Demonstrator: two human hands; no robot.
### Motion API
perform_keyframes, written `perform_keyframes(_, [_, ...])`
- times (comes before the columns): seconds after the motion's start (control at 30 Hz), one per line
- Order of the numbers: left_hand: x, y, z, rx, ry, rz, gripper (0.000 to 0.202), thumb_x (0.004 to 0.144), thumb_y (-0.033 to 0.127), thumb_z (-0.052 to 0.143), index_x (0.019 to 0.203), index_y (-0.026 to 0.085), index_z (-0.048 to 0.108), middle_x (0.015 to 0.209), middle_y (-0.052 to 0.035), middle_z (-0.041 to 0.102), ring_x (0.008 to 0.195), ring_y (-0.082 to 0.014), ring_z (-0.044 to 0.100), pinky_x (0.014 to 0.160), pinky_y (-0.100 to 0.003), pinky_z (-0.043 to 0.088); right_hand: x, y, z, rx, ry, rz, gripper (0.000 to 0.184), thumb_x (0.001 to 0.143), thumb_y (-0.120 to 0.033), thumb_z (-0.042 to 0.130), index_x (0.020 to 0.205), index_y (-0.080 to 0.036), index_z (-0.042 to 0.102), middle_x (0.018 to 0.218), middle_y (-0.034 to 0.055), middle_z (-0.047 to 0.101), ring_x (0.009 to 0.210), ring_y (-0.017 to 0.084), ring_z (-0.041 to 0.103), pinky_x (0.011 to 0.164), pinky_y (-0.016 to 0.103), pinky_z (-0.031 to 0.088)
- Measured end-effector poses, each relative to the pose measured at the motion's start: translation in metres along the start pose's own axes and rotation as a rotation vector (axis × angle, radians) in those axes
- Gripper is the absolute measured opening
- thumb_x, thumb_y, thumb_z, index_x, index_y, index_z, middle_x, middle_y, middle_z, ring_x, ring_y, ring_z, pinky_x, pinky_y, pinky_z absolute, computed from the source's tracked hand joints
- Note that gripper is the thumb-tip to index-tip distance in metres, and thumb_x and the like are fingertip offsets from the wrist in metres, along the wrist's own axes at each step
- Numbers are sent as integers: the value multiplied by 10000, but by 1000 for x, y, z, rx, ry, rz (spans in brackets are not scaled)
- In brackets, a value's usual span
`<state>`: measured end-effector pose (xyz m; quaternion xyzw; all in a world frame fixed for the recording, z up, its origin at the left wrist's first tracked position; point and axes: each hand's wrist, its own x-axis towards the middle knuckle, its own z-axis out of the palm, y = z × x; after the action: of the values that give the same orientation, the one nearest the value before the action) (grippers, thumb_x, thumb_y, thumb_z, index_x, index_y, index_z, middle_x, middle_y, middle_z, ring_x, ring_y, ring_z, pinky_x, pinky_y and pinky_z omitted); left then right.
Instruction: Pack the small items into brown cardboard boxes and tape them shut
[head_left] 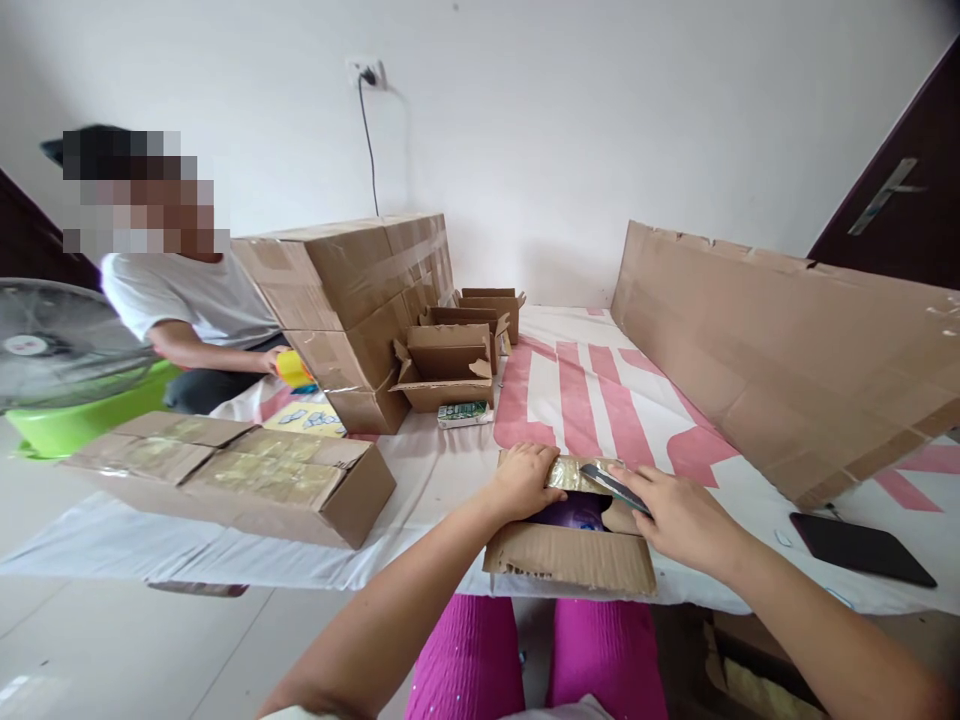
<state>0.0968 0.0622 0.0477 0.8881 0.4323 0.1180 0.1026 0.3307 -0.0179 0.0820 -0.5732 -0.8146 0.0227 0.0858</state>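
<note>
In front of me at the table's near edge is a cardboard box (570, 558), its top partly open with a near flap folded outward. Something purple (566, 512) shows inside it. My left hand (525, 480) grips the box's far left top edge, the thumb toward the opening. A utility knife (616, 488) is held in my right hand (675, 515), its blade lying at the taped far flap (574, 473). The knife's handle is partly covered by my fingers.
Open boxes (444, 370) stand beyond, beside stacked taped cartons (352, 290). A small green-and-white pack (463, 414) lies before them. Taped boxes (247, 470) sit left, a cardboard panel (780, 350) and black phone (862, 549) right. A person (199, 310) holds something yellow near a fan (67, 345).
</note>
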Motion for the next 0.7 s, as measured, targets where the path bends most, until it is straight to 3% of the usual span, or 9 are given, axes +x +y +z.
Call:
perform_keyframes(0.23, [1, -1, -1, -17, -1, -23, 568, 730, 440, 731, 1202, 175, 563, 1227, -110, 640, 1144, -292, 573, 979, -401, 427, 25, 18, -9, -194, -34, -158, 663, 732, -24, 458, 1321, -317, 547, 999, 37, 669, 837, 208, 632, 713, 305, 444])
perform_keyframes(0.47, [3, 1, -3, -17, -17, -45, 604, 694, 432, 765, 1202, 173, 567, 1220, -109, 644, 1146, -285, 575, 988, -382, 419, 49, 46, -18, -81, -168, -371, 666, 727, -75, 490, 1336, -341, 529, 991, 18, 651, 860, 184, 620, 687, 271, 429])
perform_keyframes(0.7, [3, 4, -5, -8, -29, -59, 518, 690, 416, 774, 1125, 192, 605, 1184, -94, 660, 1120, -285, 586, 964, -379, 429, 51, 52, -11, -47, -185, -395, 653, 718, -87, 494, 1329, -314, 541, 1001, 22, 655, 862, 179, 622, 686, 266, 421])
